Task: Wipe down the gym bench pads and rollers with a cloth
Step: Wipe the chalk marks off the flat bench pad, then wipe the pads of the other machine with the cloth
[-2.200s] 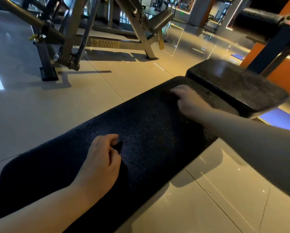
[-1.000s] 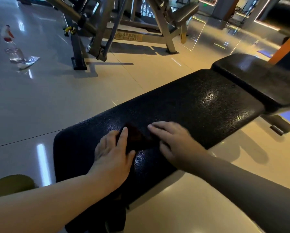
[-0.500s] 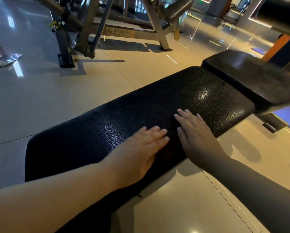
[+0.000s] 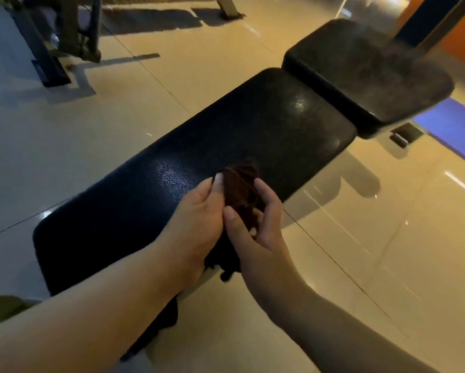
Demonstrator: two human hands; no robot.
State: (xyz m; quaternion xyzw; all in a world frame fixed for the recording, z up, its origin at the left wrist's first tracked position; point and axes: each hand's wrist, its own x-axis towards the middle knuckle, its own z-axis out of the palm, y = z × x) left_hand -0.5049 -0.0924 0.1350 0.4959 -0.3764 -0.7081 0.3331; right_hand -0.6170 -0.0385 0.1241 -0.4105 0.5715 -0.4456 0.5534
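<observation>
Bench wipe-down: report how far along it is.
Done, seemingly: the long pad shows glossy patches. In hand: left hand and right hand both grip the brown cloth at that pad's near edge, apparently bunching it. Left: the smaller pad beyond looks dull and greyish; no rollers are in view.

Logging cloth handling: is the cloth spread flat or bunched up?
Bunched. The brown cloth is gathered in folds, gripped by left hand and right hand over the bench pad.
</observation>
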